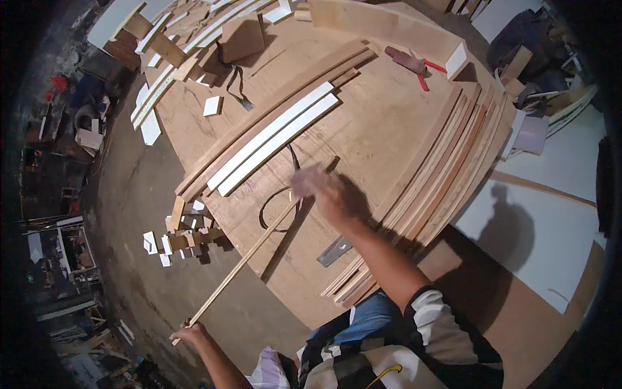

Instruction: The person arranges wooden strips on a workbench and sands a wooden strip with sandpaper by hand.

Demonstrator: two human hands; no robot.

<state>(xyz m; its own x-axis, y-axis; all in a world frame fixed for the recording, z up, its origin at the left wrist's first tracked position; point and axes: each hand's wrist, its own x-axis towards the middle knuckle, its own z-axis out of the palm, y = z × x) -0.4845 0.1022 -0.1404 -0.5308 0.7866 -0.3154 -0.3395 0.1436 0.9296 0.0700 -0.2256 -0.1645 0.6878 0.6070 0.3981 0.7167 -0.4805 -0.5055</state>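
Note:
My left hand (188,332) is closed around the near end of a thin wooden strip (243,260), which slants up over the edge of the wooden worktable (382,123). At the far end of the strip is my right hand (334,198), smeared by motion. Its fingers are bent around a pinkish-brown piece (307,183) that looks like sandpaper, pressed against the strip. A black cord (262,211) loops on the tabletop beside the strip. Below my right hand lies a flat metal blade (334,251), partly hidden by my forearm.
Two white strips (278,139) and several long brown boards (272,107) lie across the table. A stack of strips (440,162) runs along its right side. Red-handled pliers (424,78) lie at the far side. Small wood offcuts (184,241) are left of the table.

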